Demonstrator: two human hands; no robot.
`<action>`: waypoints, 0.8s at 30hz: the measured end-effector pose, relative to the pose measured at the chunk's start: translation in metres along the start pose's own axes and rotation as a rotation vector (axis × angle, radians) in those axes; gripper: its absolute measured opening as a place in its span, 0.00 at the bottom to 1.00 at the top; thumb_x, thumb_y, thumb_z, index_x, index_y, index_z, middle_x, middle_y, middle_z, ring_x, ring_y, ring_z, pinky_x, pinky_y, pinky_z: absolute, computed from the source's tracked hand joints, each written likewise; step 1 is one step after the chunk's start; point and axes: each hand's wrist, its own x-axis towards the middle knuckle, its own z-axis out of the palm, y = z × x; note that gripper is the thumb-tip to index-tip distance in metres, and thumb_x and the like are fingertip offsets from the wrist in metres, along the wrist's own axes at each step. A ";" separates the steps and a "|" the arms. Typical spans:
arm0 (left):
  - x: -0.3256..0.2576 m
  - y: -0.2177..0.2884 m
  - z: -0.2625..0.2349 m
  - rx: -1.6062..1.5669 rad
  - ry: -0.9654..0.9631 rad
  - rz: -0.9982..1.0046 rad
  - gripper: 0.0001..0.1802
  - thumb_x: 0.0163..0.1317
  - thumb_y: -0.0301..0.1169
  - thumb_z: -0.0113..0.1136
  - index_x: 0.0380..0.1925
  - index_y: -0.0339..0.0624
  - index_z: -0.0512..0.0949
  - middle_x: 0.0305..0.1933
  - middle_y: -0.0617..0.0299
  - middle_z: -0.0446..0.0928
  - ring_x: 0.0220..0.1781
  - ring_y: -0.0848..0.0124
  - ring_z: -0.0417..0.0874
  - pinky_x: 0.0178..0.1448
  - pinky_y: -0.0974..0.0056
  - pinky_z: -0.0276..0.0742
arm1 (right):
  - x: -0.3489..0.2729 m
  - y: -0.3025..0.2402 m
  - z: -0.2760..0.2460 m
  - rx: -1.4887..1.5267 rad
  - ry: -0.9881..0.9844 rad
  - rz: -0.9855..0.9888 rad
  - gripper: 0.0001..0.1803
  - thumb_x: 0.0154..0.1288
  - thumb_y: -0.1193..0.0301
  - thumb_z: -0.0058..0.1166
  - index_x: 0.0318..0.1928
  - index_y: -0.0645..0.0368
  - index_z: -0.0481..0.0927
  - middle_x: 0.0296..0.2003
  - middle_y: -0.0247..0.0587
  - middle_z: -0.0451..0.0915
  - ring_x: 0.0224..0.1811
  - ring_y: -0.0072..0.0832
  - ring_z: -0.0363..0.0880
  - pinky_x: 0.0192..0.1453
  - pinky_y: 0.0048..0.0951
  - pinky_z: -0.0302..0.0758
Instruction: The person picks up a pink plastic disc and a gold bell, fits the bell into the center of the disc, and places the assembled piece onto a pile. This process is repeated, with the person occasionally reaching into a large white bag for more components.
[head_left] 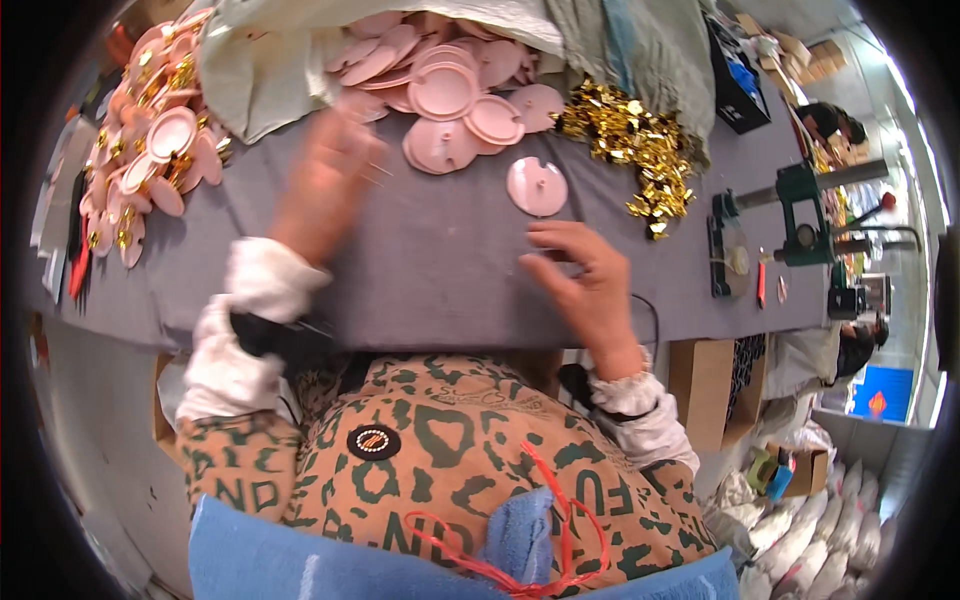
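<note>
Pink disc (537, 186) just beyond right hand (585, 280)

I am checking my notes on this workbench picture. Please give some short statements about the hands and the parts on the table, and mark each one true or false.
1. A single pink disc lies alone on the grey table, just beyond the right hand. True.
2. The left hand rests in the person's lap. False: it is blurred, reaching over the table toward the pile of pink discs.
3. The heap of gold metal pieces lies to the right of the pink pile. True.
4. The right hand grips a red tool. False: its fingers are spread above the table and hold nothing that shows.
5. The table cover is bright yellow. False: it is grey.
</note>
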 end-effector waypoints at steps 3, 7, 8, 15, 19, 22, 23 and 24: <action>0.055 -0.026 -0.128 0.321 0.295 0.080 0.30 0.69 0.51 0.58 0.60 0.40 0.72 0.51 0.61 0.75 0.46 0.73 0.78 0.53 0.67 0.75 | -0.012 0.048 -0.064 -0.195 0.237 0.075 0.10 0.57 0.78 0.64 0.41 0.60 0.85 0.41 0.41 0.85 0.37 0.31 0.84 0.43 0.27 0.80; 0.077 0.005 -0.191 1.231 0.514 0.395 0.30 0.63 0.47 0.65 0.59 0.39 0.74 0.60 0.56 0.75 0.58 0.63 0.78 0.63 0.62 0.71 | 0.005 0.077 -0.096 -0.518 0.248 0.000 0.15 0.57 0.82 0.58 0.45 0.58 0.85 0.46 0.43 0.84 0.44 0.38 0.81 0.51 0.31 0.78; 0.075 0.011 -0.197 1.529 0.587 0.406 0.30 0.62 0.44 0.68 0.59 0.39 0.74 0.62 0.54 0.75 0.61 0.60 0.77 0.66 0.61 0.69 | 0.014 0.077 -0.095 -0.648 0.203 -0.145 0.17 0.56 0.84 0.56 0.46 0.58 0.84 0.48 0.43 0.83 0.48 0.40 0.80 0.54 0.33 0.77; 0.029 0.049 0.059 0.330 -0.249 0.021 0.18 0.61 0.33 0.65 0.50 0.39 0.80 0.47 0.54 0.82 0.48 0.63 0.82 0.55 0.60 0.76 | 0.011 0.121 -0.092 -0.742 0.126 -0.087 0.16 0.55 0.81 0.59 0.46 0.58 0.83 0.43 0.44 0.81 0.50 0.43 0.77 0.55 0.37 0.75; 0.023 0.006 0.135 0.611 -0.294 0.359 0.24 0.55 0.35 0.68 0.52 0.38 0.77 0.47 0.49 0.78 0.50 0.57 0.79 0.55 0.56 0.75 | 0.007 0.073 -0.079 -0.319 0.311 0.086 0.18 0.53 0.81 0.62 0.47 0.59 0.83 0.37 0.42 0.78 0.40 0.35 0.81 0.44 0.30 0.77; 0.026 0.009 0.143 0.713 -0.366 0.348 0.29 0.51 0.35 0.70 0.54 0.37 0.75 0.52 0.45 0.74 0.53 0.53 0.77 0.58 0.54 0.74 | -0.004 0.065 -0.063 -0.094 0.311 0.117 0.16 0.56 0.81 0.62 0.47 0.61 0.83 0.40 0.40 0.77 0.40 0.26 0.81 0.46 0.25 0.80; 0.026 0.010 0.143 0.666 -0.450 0.260 0.31 0.50 0.32 0.70 0.56 0.36 0.73 0.57 0.43 0.72 0.56 0.51 0.75 0.61 0.53 0.72 | -0.008 0.061 -0.057 0.136 0.309 0.159 0.14 0.58 0.80 0.62 0.46 0.62 0.83 0.41 0.40 0.77 0.42 0.24 0.81 0.48 0.24 0.81; 0.026 0.009 0.143 0.665 -0.455 0.260 0.31 0.50 0.32 0.70 0.56 0.36 0.73 0.57 0.43 0.72 0.56 0.51 0.75 0.61 0.53 0.72 | -0.012 0.064 -0.052 0.100 0.288 0.102 0.11 0.59 0.82 0.61 0.44 0.64 0.83 0.46 0.40 0.77 0.44 0.23 0.82 0.52 0.24 0.82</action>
